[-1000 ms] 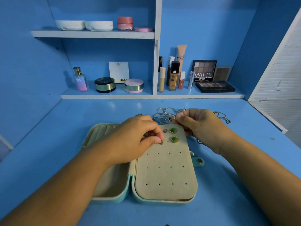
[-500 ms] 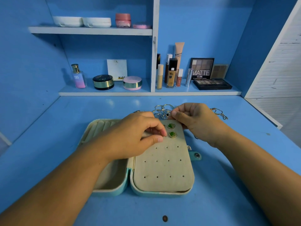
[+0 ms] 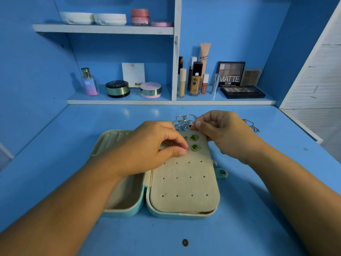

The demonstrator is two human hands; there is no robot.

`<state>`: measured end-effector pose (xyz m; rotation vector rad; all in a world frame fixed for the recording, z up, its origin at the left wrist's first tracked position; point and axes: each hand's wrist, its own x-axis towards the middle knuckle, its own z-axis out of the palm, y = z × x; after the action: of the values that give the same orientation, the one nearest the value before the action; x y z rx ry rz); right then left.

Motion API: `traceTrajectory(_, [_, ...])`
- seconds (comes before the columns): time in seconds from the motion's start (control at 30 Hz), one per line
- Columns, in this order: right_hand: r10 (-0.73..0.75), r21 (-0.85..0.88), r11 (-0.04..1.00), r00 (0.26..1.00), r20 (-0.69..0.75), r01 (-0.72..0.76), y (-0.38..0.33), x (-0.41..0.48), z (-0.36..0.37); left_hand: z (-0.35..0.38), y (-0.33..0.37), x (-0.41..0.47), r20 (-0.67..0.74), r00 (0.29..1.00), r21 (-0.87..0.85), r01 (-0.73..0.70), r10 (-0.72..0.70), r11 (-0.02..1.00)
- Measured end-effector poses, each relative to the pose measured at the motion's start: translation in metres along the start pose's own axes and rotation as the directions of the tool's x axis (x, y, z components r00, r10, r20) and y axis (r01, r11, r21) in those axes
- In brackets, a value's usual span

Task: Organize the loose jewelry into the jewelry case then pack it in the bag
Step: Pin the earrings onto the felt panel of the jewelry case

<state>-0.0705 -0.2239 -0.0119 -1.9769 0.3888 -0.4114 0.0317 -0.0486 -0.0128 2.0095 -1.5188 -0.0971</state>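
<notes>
dark round bit [image 3: 185,242] on desk, nearer than both hands | jewelry case [image 3: 166,213] open flat under hands | left hand [image 3: 151,146] pinches gold earring [image 3: 186,149] against perforated panel [image 3: 184,185], just left of green earrings [image 3: 195,147] | right hand [image 3: 223,132] pinches panel's far corner | chains [image 3: 182,121] just beyond fingers

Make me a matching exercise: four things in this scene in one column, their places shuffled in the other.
1. green earrings
2. silver chains
3. pink jar
4. perfume bottle

A. top shelf
B. desk, behind the jewelry case
C. pinned in the case's holed panel
D. lower shelf, far left

Pairs: 1-C, 2-B, 3-A, 4-D
</notes>
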Motion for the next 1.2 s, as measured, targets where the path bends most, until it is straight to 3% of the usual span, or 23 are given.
traceTrajectory(0.47, [-0.077, -0.080, 0.994, 0.996, -0.047, 0.073, -0.001, -0.003, 0.003, 0.002, 0.003, 0.002, -0.083, 0.994, -0.053, 0.068, -0.072, 0.996])
traceTrajectory(0.87, [-0.169, 0.098, 0.979, 0.979, -0.117, 0.181, -0.005, -0.005, 0.009, 0.002, -0.002, 0.005, -0.188, 0.974, -0.129, 0.105, -0.128, 0.986])
traceTrajectory(1.03, [-0.169, 0.152, 0.971, 0.978, -0.122, 0.187, -0.008, -0.007, 0.009, -0.001, -0.011, 0.006, -0.070, 0.973, -0.226, 0.198, -0.219, 0.954])
traceTrajectory(1.2, [-0.165, 0.406, 0.892, 0.979, -0.121, 0.200, -0.014, -0.013, 0.013, -0.007, -0.011, 0.005, 0.010, 0.979, -0.317, 0.195, -0.203, 0.928])
